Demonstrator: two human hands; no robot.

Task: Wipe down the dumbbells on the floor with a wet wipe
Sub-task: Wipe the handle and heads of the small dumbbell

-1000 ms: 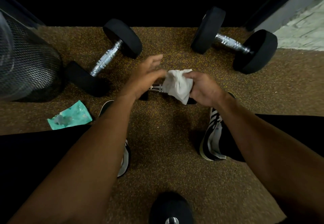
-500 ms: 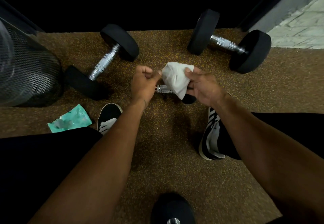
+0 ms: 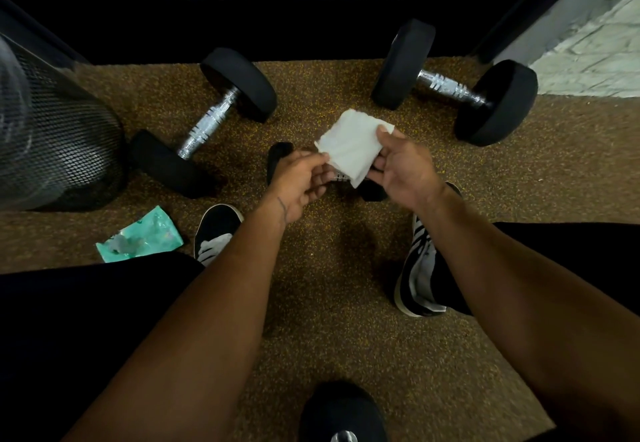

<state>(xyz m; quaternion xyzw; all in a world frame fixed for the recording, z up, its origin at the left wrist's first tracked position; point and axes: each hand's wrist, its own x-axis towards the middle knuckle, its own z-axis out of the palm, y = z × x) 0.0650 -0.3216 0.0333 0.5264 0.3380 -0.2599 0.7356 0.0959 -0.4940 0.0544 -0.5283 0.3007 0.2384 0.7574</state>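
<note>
A white wet wipe is spread between both hands above the floor. My left hand pinches its left edge and my right hand pinches its right side. Under the hands lies a small black dumbbell, mostly hidden, with a bit of its chrome handle showing below the wipe. A larger dumbbell with black ends and a chrome handle lies at the left, and another dumbbell lies at the back right. The end of one more dumbbell shows at the bottom edge.
A black mesh bin stands at the left. A teal wipe packet lies on the speckled brown floor near my left shoe. My right shoe is at the right. A dark wall runs along the back.
My left hand came in from open above the small dumbbell and took the wipe's edge. Both hands lifted the wipe off the handle and spread it flat.
</note>
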